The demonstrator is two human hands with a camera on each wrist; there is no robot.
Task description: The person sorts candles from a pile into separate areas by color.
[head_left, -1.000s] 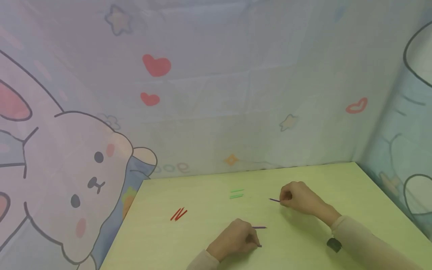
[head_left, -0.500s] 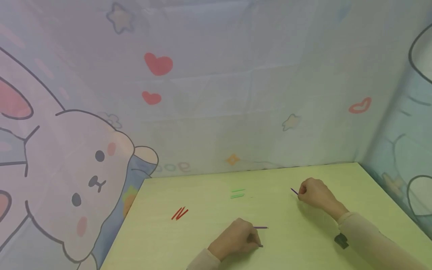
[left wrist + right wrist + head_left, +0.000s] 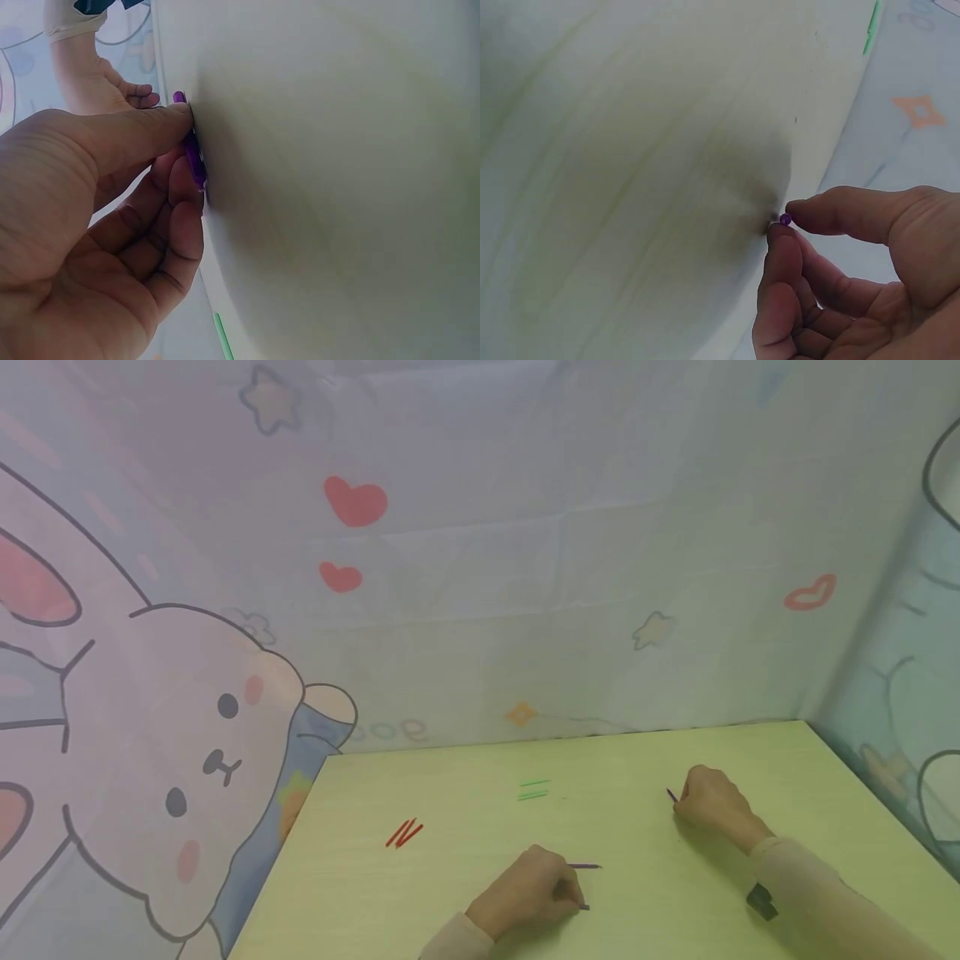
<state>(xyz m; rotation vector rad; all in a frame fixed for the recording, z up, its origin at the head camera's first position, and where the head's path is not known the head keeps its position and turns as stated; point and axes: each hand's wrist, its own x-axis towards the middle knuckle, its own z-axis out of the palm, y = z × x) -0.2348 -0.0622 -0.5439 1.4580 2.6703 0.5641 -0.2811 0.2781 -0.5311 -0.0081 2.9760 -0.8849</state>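
In the head view my left hand (image 3: 528, 893) rests low over the table, pinching a thin purple stick (image 3: 193, 154) between thumb and fingers. A second purple stick (image 3: 587, 866) shows just beyond that hand's knuckles, its left part hidden by the hand. Farther right and back, my right hand (image 3: 716, 806) holds another purple stick (image 3: 672, 795) between thumb and forefinger, close to the tabletop. In the right wrist view only the round end of this purple stick (image 3: 785, 219) can be seen at the fingertips.
Several red sticks (image 3: 405, 832) lie slanted on the left of the pale yellow-green table (image 3: 337, 893). Several green sticks (image 3: 533, 791) lie near the back middle. A printed cloth (image 3: 480, 568) hangs behind the table's back edge.
My right hand has carried its purple stick to the right, then come slightly toward me and lower. My left hand keeps its place. The whole head view has shifted a little.
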